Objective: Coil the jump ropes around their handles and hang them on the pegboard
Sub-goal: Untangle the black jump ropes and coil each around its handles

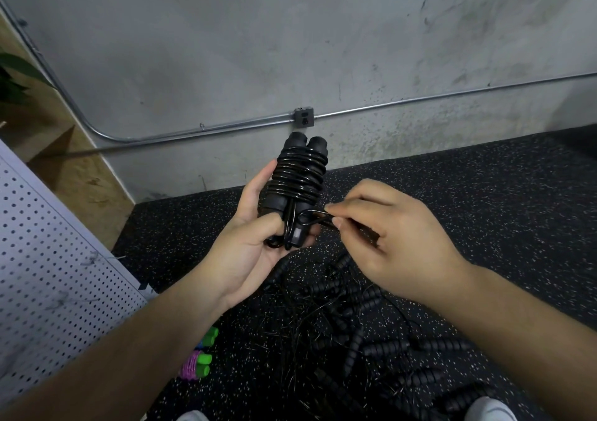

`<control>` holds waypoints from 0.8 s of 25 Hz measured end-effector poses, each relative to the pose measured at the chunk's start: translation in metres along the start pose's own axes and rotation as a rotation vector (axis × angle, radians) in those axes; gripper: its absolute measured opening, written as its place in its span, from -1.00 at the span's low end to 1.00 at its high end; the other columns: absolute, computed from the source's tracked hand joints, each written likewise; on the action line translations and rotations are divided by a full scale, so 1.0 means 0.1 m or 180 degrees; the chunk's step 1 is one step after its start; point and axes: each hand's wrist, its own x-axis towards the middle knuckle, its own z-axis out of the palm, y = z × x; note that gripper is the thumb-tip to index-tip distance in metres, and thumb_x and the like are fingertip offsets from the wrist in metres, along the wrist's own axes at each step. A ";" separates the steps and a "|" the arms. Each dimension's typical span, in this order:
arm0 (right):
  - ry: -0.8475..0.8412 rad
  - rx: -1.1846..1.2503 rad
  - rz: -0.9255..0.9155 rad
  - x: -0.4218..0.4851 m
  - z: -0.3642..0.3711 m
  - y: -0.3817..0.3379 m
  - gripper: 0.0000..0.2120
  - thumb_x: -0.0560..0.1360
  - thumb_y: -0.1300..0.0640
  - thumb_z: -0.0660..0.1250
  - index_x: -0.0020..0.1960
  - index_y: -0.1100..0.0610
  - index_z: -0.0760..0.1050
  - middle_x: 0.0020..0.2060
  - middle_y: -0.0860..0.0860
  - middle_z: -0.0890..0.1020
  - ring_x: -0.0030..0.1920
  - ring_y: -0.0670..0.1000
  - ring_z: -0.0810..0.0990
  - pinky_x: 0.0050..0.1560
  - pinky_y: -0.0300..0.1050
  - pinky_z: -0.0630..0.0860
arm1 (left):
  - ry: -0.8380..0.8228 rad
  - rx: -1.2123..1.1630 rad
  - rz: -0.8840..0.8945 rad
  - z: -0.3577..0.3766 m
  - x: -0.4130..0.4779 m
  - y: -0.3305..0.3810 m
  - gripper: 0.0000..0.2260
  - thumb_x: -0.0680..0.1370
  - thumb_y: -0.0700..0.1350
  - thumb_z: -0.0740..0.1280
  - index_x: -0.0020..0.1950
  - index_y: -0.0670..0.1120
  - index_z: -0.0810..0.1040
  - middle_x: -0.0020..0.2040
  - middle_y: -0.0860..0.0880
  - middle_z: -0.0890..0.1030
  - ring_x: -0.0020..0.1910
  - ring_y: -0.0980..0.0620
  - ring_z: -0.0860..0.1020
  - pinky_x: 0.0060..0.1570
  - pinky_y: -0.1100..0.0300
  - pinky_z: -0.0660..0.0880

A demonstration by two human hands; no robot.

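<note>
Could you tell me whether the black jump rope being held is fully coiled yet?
Mostly coiled: the jump rope wraps both handles in the left hand, but the right hand pinches a loose length.

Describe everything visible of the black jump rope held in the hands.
The black jump rope is held upright above the floor: two matte, foam-looking handles side by side, glossy cord wound in many turns round their upper halves. The left hand cradles the lower ends, thumb across the front, beside a hanging cord loop. The right hand pinches the loose cord end at the handles' right.
</note>
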 end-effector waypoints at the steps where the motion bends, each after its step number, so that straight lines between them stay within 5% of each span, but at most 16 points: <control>1: 0.0014 -0.0029 -0.0043 0.00 -0.01 0.00 -0.79 0.57 0.17 0.34 0.14 0.16 0.68 -0.11 -0.06 0.58 -0.32 -0.17 0.45 -0.27 -0.45 0.31 | -0.0010 0.0008 -0.0003 0.00 0.00 0.00 -0.21 0.38 -0.37 0.33 0.47 0.29 0.38 0.29 -0.32 0.57 0.08 -0.28 0.56 0.10 -0.08 0.57; 8: 0.0214 -0.0351 -0.0254 -0.01 -0.03 -0.01 -0.80 0.56 0.19 0.34 0.10 0.21 0.67 -0.13 0.01 0.58 -0.33 -0.03 0.52 -0.39 -0.11 0.51 | -0.0183 -0.0084 -0.0013 0.00 0.01 0.03 -0.21 0.47 -0.43 0.27 0.52 0.28 0.31 0.31 -0.29 0.57 0.15 -0.28 0.57 0.22 -0.14 0.54; 15: -0.0097 -0.0520 -0.0286 -0.02 -0.02 0.02 -0.82 0.56 0.17 0.32 0.06 0.18 0.67 -0.14 -0.03 0.56 -0.32 -0.17 0.31 -0.30 -0.37 0.30 | -0.0056 -0.0049 -0.0080 0.00 0.00 0.02 -0.18 0.46 -0.48 0.29 0.51 0.27 0.31 0.32 -0.20 0.59 0.27 -0.20 0.57 0.27 -0.18 0.52; 20: -0.0144 -0.0294 -0.0175 -0.08 0.10 0.01 -0.77 0.60 0.13 0.26 0.05 0.19 0.66 -0.13 -0.03 0.55 -0.32 -0.03 0.52 -0.35 -0.10 0.53 | -0.0120 -0.0118 -0.0106 -0.01 -0.02 0.03 -0.18 0.45 -0.45 0.30 0.51 0.29 0.30 0.32 -0.24 0.59 0.25 -0.25 0.57 0.27 -0.18 0.52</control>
